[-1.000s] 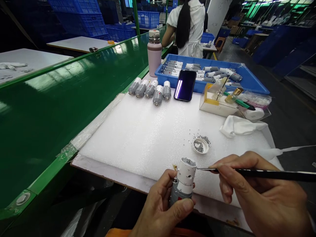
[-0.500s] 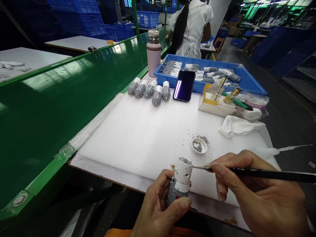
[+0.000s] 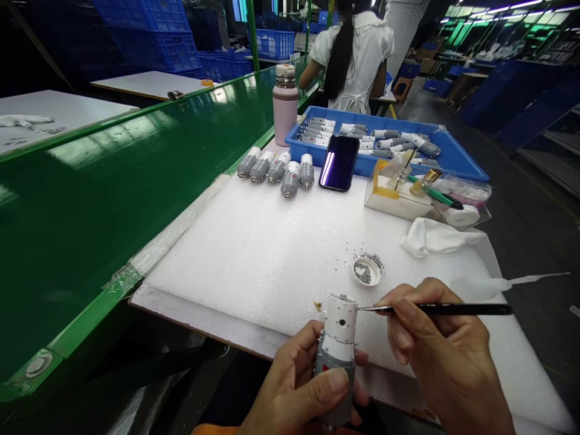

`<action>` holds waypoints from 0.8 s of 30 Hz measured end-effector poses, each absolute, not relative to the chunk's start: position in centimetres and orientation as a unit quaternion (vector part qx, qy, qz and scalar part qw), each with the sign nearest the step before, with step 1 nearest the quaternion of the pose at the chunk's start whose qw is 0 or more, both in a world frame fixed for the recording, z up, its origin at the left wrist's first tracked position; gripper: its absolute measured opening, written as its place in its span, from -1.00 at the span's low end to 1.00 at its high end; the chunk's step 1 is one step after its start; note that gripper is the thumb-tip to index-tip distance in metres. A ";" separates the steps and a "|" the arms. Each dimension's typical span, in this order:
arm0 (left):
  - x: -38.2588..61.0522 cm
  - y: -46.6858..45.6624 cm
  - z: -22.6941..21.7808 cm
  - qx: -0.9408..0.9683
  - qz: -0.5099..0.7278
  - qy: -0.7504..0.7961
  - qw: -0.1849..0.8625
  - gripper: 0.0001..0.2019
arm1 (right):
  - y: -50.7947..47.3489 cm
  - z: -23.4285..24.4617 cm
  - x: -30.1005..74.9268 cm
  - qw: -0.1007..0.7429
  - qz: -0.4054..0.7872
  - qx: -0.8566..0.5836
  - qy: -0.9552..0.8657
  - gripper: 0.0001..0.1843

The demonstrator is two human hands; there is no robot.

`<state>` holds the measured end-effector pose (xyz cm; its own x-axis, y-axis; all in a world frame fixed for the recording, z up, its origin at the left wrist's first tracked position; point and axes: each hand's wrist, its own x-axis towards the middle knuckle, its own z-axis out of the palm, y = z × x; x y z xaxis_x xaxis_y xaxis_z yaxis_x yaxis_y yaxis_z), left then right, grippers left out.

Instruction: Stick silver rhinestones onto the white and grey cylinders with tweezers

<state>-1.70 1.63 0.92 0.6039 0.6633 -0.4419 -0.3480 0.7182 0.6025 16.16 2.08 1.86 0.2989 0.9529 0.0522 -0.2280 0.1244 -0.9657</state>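
At the far left runs a green conveyor (image 3: 113,199), and beside it the desk carries a white foam pad (image 3: 254,254). At the back of the pad a row of grey motors (image 3: 277,171) lies side by side, with a pink bottle (image 3: 285,104) standing behind them and a dark phone (image 3: 339,162) leaning against a blue tray (image 3: 457,158) that holds more of the same motors.

Near the front edge, the left hand (image 3: 299,386) is closed around the grey body of a motor (image 3: 336,356), holding it upright with its white cap on top; thumb and fingers wrap the lower half. Just beyond it a small dish of steel balls (image 3: 366,271) sits on the foam, with a few loose balls scattered around it.

The right hand (image 3: 446,356) pinches a thin black tool (image 3: 435,309) like a pen, its fine tip touching or just beside the upper rim of the white cap. The step in hand looks like working a small part into the cap's side with the tip. The next move seems to call for a steady left grip and a fine, level touch of the tip.

Farther right lie a white cloth (image 3: 435,237) and a clear box of small tools (image 3: 408,190). Behind the tray, another person in white (image 3: 357,54) stands turned away.
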 end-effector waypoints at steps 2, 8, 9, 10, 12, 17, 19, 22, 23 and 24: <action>-1.7 1.7 1.2 0.248 0.302 0.355 0.849 -0.51 | 2.0 1.8 16.2 0.645 0.468 -0.470 -0.380 -0.87; -1.8 2.0 2.0 0.306 0.301 0.396 0.812 -0.59 | 1.8 1.8 16.1 0.642 0.477 -0.479 -0.362 -0.86; -1.8 2.0 2.1 0.304 0.304 0.401 0.809 -0.60 | 1.8 1.8 16.1 0.643 0.475 -0.475 -0.368 -0.88; -1.8 1.9 2.1 0.300 0.308 0.408 0.806 -0.60 | 1.8 1.8 16.0 0.643 0.473 -0.471 -0.376 -0.90; -1.7 1.8 1.9 0.297 0.313 0.422 0.797 -0.59 | 1.8 1.7 15.8 0.646 0.461 -0.464 -0.394 -0.92; -1.9 1.8 1.2 0.335 0.311 0.412 0.788 -0.56 | 1.5 1.8 15.0 0.659 0.417 -0.484 -0.397 -0.91; -2.0 1.9 0.9 0.343 0.310 0.409 0.787 -0.56 | 1.6 1.9 14.7 0.660 0.411 -0.490 -0.394 -0.90; -2.0 2.0 0.8 0.339 0.310 0.417 0.784 -0.53 | 1.6 1.8 14.7 0.659 0.406 -0.491 -0.401 -0.89; -2.0 2.0 0.8 0.337 0.309 0.418 0.785 -0.52 | 1.7 1.7 14.8 0.658 0.406 -0.489 -0.403 -0.90; -2.0 2.0 0.9 0.334 0.309 0.417 0.787 -0.52 | 1.7 1.6 14.9 0.657 0.408 -0.487 -0.406 -0.90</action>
<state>-2.04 1.99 0.85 0.4610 0.7653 -0.4492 -0.2082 0.5853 0.7836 14.89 1.68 1.64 0.3379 0.9312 0.1370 -0.1404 0.1938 -0.9709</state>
